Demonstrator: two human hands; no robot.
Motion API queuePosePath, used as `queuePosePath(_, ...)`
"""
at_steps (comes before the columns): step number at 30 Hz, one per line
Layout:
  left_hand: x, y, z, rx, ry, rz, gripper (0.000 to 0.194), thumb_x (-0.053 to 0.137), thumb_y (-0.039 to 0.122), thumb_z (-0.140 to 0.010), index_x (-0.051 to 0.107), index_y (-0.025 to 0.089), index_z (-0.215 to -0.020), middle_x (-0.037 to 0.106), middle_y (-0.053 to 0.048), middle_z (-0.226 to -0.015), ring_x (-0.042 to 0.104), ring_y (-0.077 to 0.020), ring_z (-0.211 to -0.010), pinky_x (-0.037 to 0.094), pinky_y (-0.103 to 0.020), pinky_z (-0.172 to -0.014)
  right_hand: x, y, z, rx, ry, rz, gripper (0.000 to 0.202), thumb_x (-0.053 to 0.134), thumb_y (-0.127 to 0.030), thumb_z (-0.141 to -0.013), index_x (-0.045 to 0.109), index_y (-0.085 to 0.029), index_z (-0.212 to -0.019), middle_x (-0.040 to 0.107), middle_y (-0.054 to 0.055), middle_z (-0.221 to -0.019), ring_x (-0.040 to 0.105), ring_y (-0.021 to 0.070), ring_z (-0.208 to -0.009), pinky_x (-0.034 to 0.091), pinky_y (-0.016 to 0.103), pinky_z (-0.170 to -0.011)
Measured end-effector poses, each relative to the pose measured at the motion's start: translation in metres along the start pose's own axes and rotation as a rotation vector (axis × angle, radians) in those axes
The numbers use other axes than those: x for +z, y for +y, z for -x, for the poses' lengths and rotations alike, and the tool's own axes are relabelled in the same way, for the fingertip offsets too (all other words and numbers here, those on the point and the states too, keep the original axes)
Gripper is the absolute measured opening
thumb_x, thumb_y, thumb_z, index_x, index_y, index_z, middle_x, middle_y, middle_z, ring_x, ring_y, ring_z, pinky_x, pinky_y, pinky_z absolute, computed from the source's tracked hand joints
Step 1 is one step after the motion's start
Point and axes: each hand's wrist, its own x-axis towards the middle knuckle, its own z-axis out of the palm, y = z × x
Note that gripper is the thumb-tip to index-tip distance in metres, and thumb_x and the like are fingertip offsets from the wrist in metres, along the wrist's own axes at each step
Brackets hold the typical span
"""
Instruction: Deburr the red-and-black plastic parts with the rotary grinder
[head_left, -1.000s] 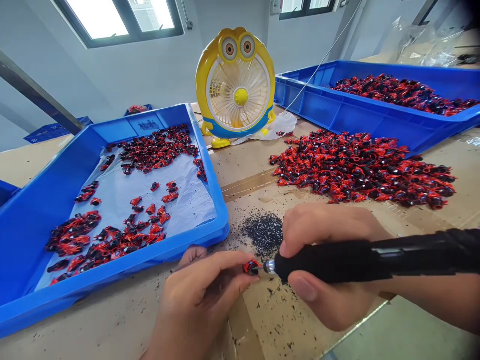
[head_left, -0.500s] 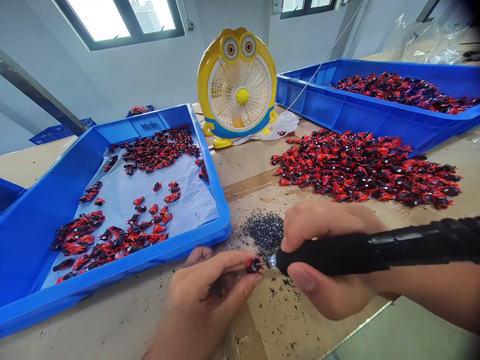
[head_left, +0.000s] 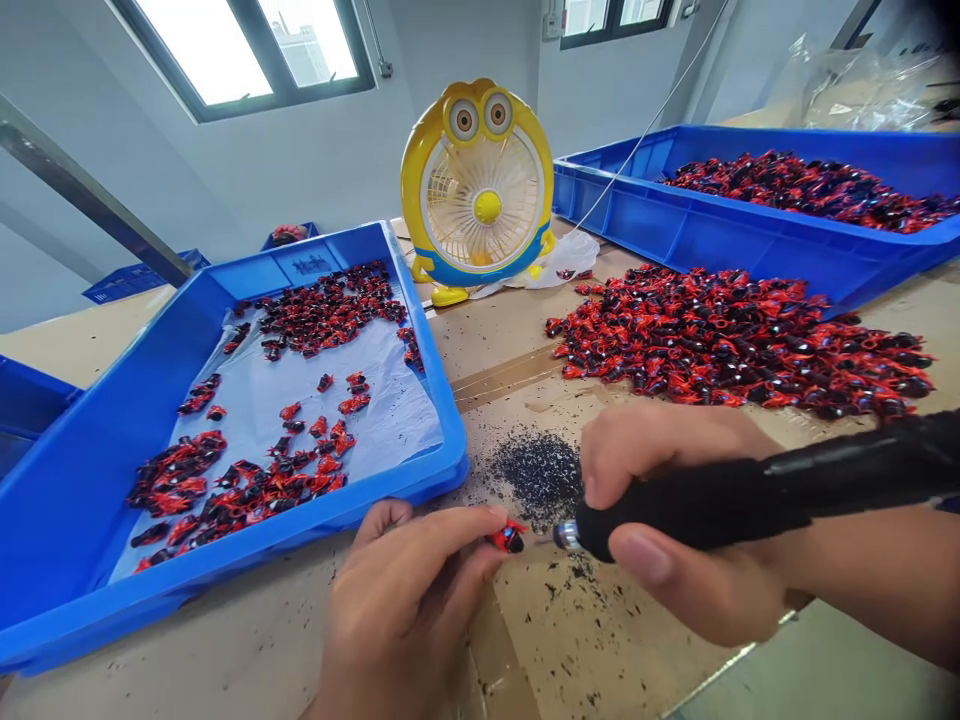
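Note:
Between thumb and forefinger, my left hand (head_left: 420, 590) pinches a small red and black plastic figure part (head_left: 508, 538) just above the table. My right hand (head_left: 675, 520) is wrapped round a thick black rotary hand tool (head_left: 697, 505) with a silver collar and a thin bit. The bit points left at the part, with a small gap between them. Beneath and behind the tool tip lies a patch of black and white shavings (head_left: 538, 472). A large heap of similar red and black parts (head_left: 742, 340) lies beyond my right hand.
A blue tray (head_left: 427, 465) at left holds paper and many loose parts. Another blue tray (head_left: 720, 230), filled with parts, stands at back right. A yellow fan (head_left: 487, 190) stands between them, with a white plastic bag (head_left: 574, 255) beside it. Dark crumbs dot the cardboard tabletop.
The tool has drawn back to the right, and its bit has come away from the part. My left hand has turned the part to another angle. The view has shifted slightly.

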Motion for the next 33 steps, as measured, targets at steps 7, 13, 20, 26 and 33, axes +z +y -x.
queuePosePath(7, -0.004, 0.006, -0.002, -0.245, 0.059, 0.160, 0.024, 0.081, 0.019, -0.097, 0.080, 0.038, -0.113, 0.089, 0.012, -0.094, 0.080, -0.0101, -0.069, 0.065, -0.016, -0.066, -0.002, 0.007, 0.003, -0.001, 0.140, -0.126, 0.028, 0.060, -0.050, -0.106, 0.060, -0.025, -0.093, 0.054, -0.003, -0.067, 0.056, 0.0128, -0.055, 0.041, 0.030, -0.050)
queuePosePath(13, 0.001, 0.009, -0.002, -0.276, 0.089, 0.360, 0.021, 0.081, 0.014, -0.094, 0.082, 0.031, -0.105, 0.091, 0.006, -0.096, 0.084, -0.0126, -0.073, 0.069, -0.018, -0.071, -0.009, 0.005, 0.000, -0.034, 0.039, -0.070, 0.016, 0.069, -0.037, -0.099, 0.062, -0.024, -0.092, 0.058, -0.004, -0.066, 0.060, 0.0131, -0.056, 0.045, 0.029, -0.052)
queuePosePath(20, 0.001, 0.010, -0.001, -0.256, 0.088, 0.390, 0.030, 0.082, 0.009, -0.092, 0.079, 0.034, -0.108, 0.090, 0.009, -0.098, 0.083, -0.0105, -0.078, 0.066, -0.018, -0.071, -0.006, 0.006, 0.001, -0.052, 0.003, -0.030, 0.008, 0.070, -0.026, -0.091, 0.063, -0.024, -0.094, 0.062, -0.002, -0.069, 0.062, 0.0135, -0.057, 0.049, 0.027, -0.052)
queuePosePath(26, 0.000, 0.014, -0.002, -0.206, 0.109, 0.419, 0.028, 0.078, 0.005, -0.093, 0.074, 0.031, -0.101, 0.091, 0.009, -0.099, 0.079, -0.0096, -0.068, 0.061, -0.021, -0.062, -0.002, 0.009, 0.003, -0.068, -0.005, -0.021, 0.007, 0.067, -0.025, -0.091, 0.061, -0.024, -0.095, 0.061, -0.003, -0.068, 0.060, 0.0125, -0.054, 0.048, 0.026, -0.049)
queuePosePath(33, -0.001, 0.019, -0.008, -0.166, 0.134, 0.366, 0.030, 0.071, -0.001, -0.092, 0.073, 0.028, -0.099, 0.091, 0.006, -0.096, 0.074, -0.0091, -0.058, 0.059, -0.024, -0.058, 0.000, 0.012, 0.004, -0.057, -0.001, -0.011, 0.006, 0.066, -0.024, -0.090, 0.063, -0.024, -0.095, 0.059, -0.004, -0.068, 0.059, 0.0117, -0.055, 0.047, 0.026, -0.049)
